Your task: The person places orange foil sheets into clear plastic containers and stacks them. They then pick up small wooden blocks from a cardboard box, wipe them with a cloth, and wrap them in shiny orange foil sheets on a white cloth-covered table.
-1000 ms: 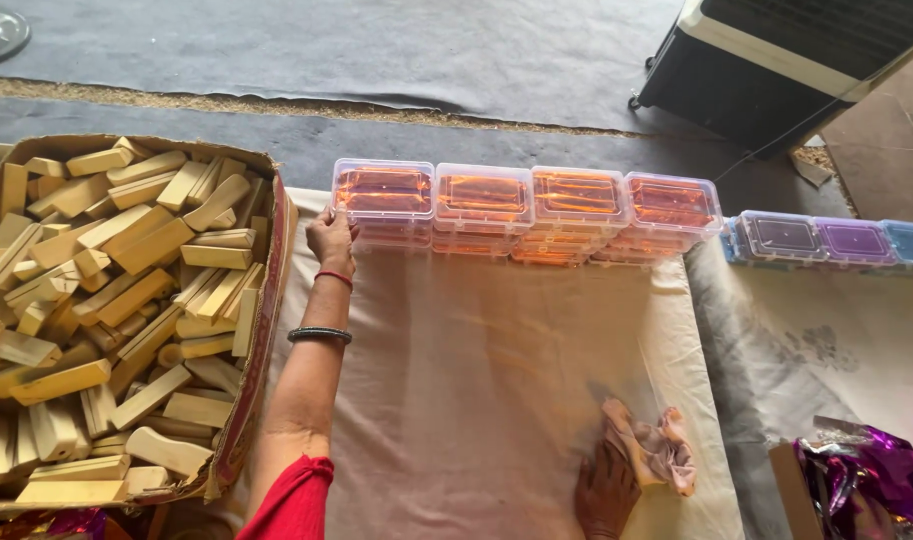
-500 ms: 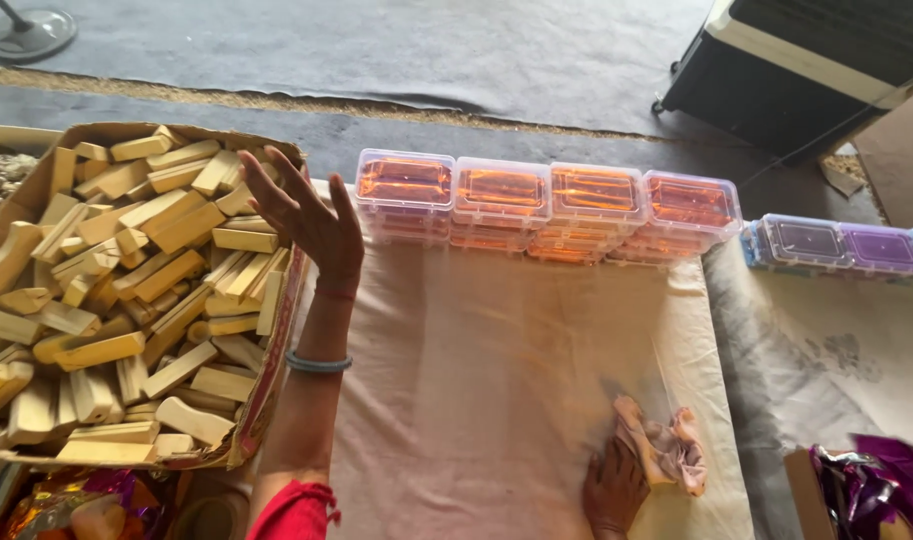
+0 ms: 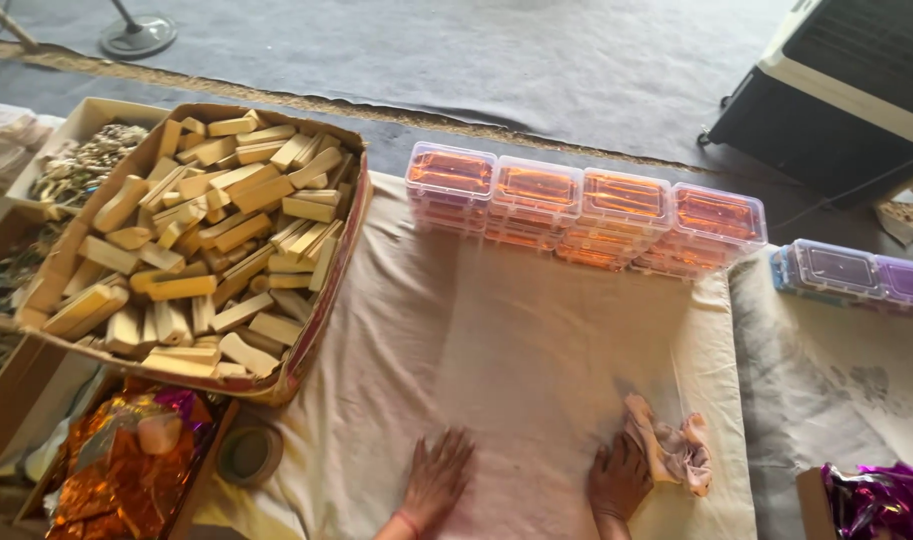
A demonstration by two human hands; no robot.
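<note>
Left hand (image 3: 434, 480) flat on the cream cloth (image 3: 516, 350), fingers spread, palm down, nothing in its grip. Right hand (image 3: 616, 480) rests on the same cloth near the lower edge, fingers pressing the left end of a crumpled pinkish rag (image 3: 668, 448); grip loose on it, not wrapped around. Both hands well apart. Far edge of the cloth: row of stacked clear boxes with orange contents (image 3: 586, 215). To their right, purple-lidded boxes (image 3: 856, 275). Left of the cloth, cardboard box (image 3: 326, 300) full of pale wooden blocks (image 3: 206, 230). Tape roll (image 3: 248, 455) just below it, beside orange foil wrapping (image 3: 126, 465).
</note>
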